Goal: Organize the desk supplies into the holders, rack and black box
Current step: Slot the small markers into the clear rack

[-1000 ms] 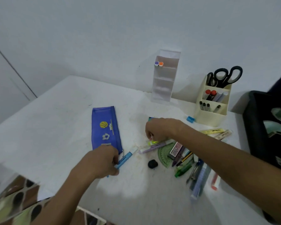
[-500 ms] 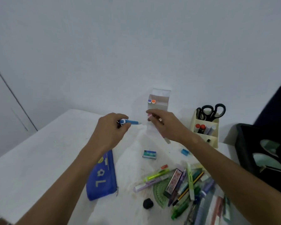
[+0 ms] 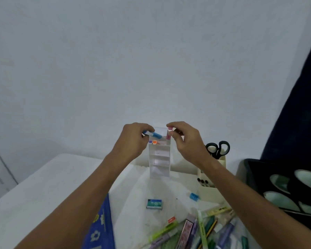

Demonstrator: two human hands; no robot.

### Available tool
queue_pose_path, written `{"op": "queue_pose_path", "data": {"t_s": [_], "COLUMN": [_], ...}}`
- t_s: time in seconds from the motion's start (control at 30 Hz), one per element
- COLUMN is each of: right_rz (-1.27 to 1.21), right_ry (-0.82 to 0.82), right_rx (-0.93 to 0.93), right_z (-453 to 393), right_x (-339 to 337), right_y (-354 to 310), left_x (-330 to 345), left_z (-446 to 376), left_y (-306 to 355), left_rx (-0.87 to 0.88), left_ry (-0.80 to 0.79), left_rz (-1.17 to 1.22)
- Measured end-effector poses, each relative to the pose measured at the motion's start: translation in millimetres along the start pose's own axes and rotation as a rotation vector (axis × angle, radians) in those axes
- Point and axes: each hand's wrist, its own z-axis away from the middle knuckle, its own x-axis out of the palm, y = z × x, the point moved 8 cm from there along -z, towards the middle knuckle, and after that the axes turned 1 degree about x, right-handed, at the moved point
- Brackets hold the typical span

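A clear tiered rack [image 3: 159, 163] stands against the wall at the back of the white table; purple and orange marker ends [image 3: 153, 142] sit in its top row. My left hand [image 3: 133, 141] grips a blue marker [image 3: 155, 135], its tip pointing at the rack's top. My right hand [image 3: 184, 139] pinches a pink marker [image 3: 168, 134] upright over the top row's right side. Several pens and highlighters [image 3: 196, 230] lie heaped at the near right. The black box [image 3: 280, 178] sits at the right edge.
A cream holder [image 3: 212, 191] with black scissors [image 3: 217, 149] stands right of the rack. On the table lie a blue pencil pouch [image 3: 100, 229], a green staples box [image 3: 154, 203] and a small blue sharpener [image 3: 194, 196]. A dark cloth hangs at far right.
Both hands rose from the table to the rack's top, the left bringing the blue marker, the right the pink one. The camera tilted up toward the wall.
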Motion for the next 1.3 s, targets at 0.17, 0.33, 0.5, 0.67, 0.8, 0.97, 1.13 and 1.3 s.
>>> {"op": "queue_pose_path", "data": {"t_s": [0.17,0.33,0.5,0.67,0.8,0.97,1.13,1.3], "right_rz": [0.036,0.038,0.042,0.101,0.165,0.268,0.370,0.391], "right_ry": [-0.002,-0.049,-0.056,-0.071,-0.061,-0.063,-0.074,-0.081], "right_rx": [-0.022,0.035,0.091,0.204,0.243,0.182,0.134,0.160], "right_z": [4.4,9.3,15.3,18.8,17.5,14.3,12.0,12.7], "right_x": [12.0,29.6,45.5,60.0,60.6,60.5,67.8,70.8], "right_y": [9.3,27.0,38.8,60.1,65.1,56.0,56.2,62.1], "left_x": [23.3,40.7,46.8,52.5,62.3,72.1,78.9,83.2], "left_z": [-2.6,-6.4,-12.4,-20.7,-25.5,-30.7,-32.1,-35.6], "left_y": [2.5,8.3,10.5,3.7,-0.1,-6.6,-13.7,-18.3], "left_rx": [0.102,0.167,0.221,0.138,0.141,0.147,0.161,0.153], "left_ry": [-0.119,-0.226,-0.240,-0.267,-0.290,-0.262,-0.197,-0.146], "left_rz": [-0.114,-0.170,-0.274,-0.285,-0.312,-0.267,-0.238,-0.259]}}
